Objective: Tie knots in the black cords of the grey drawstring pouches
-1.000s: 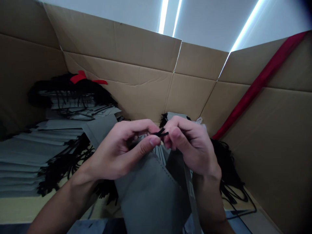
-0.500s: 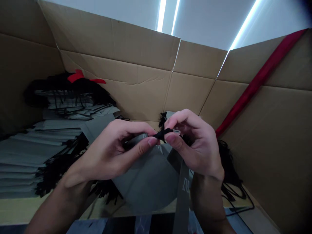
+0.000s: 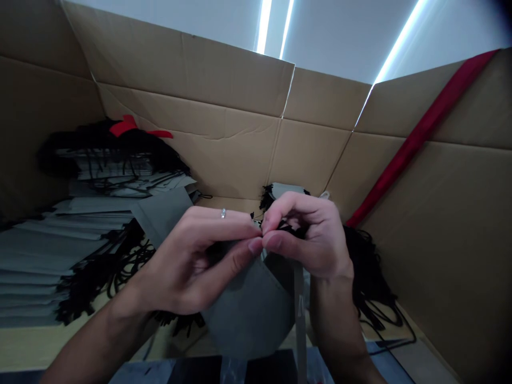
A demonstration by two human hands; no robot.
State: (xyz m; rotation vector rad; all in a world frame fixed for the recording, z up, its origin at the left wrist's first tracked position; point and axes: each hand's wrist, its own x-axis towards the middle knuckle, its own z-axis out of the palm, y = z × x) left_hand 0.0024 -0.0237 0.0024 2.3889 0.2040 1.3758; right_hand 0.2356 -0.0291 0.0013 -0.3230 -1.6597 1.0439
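Fingertip to fingertip, my left hand point(image 3: 200, 256) and my right hand point(image 3: 308, 234) meet at the centre, each with thumb and index finger pinched. A black cord point(image 3: 294, 229) shows inside the curl of my right hand; the part at the fingertips is mostly hidden. Just below hangs a grey sheet-like piece point(image 3: 250, 314), perhaps a paper bag, its top edge behind my fingers. Beside my right wrist a narrow grey strip point(image 3: 300, 320) with pale lettering hangs down, seen nearly edge-on.
Stacked grey pieces with black cords point(image 3: 36, 261) fill the left side, a red strip point(image 3: 126, 125) on top. Another grey stack point(image 3: 286, 189) stands behind my hands. Black cords point(image 3: 368, 272) lie at right. Cardboard walls point(image 3: 224, 122) surround the area; a dark red band point(image 3: 424, 133) crosses one.
My hands have come together, hiding the black cord that showed between them. My right hand has shifted left and slightly down. The grey strip has turned more edge-on.
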